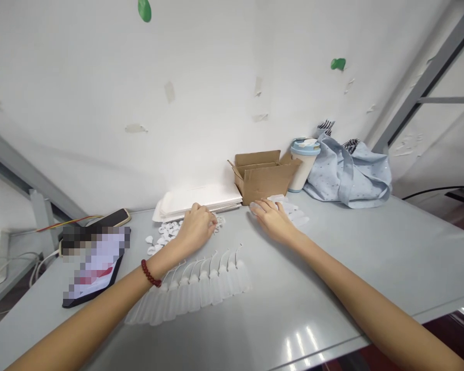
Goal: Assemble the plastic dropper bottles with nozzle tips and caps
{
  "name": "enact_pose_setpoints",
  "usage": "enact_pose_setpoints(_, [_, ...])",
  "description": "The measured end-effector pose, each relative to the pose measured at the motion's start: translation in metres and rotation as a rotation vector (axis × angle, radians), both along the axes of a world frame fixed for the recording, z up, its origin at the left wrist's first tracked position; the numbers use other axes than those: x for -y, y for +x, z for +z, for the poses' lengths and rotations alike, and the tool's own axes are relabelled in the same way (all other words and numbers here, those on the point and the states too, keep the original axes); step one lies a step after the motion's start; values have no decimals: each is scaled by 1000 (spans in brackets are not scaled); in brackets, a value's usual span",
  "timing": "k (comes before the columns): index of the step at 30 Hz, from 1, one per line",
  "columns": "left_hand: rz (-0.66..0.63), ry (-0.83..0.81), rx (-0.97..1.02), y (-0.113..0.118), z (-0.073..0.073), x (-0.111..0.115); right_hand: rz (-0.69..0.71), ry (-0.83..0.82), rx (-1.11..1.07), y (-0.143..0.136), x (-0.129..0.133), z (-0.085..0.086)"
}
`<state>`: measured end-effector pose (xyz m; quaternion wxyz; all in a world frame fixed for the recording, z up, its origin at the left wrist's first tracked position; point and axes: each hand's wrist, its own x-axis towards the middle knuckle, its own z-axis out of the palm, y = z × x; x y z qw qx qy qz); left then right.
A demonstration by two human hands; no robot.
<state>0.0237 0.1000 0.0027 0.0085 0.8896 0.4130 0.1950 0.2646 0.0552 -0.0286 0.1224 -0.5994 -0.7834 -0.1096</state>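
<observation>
My left hand [196, 230] bends over small parts beside a pile of white plastic caps [163, 238]; its fingers are curled together, and what they pinch is hidden. Farther right, my right hand [272, 220] has its fingers bent over a translucent plastic bottle [256, 207], only partly visible. More loose translucent bottles [298, 219] lie just behind and beside that hand. In front of my left hand, a slanting row of several translucent bottles [204, 288] lies flat, side by side, with thin curved stems pointing away from me.
Behind the hands are a stack of white sheets or envelopes [201, 198] and an opened cardboard box [265, 183]. A lidded cup [303, 165] and a light blue cloth bag [350, 172] stand right. A tablet [100, 273] and a phone [116, 219] lie left on the grey table [278, 314].
</observation>
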Motion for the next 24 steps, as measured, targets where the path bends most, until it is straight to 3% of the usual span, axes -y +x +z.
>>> enact_pose_setpoints(10, [52,-260,294,-22,23,1,-34,-45,75,13,-3,6])
enact_pose_setpoints(18, [235,-491,596,-23,32,6,-1,-27,108,14,-5,5])
enact_pose_setpoints(24, [276,-558,720,-20,43,7,8,11,111,13,-6,6])
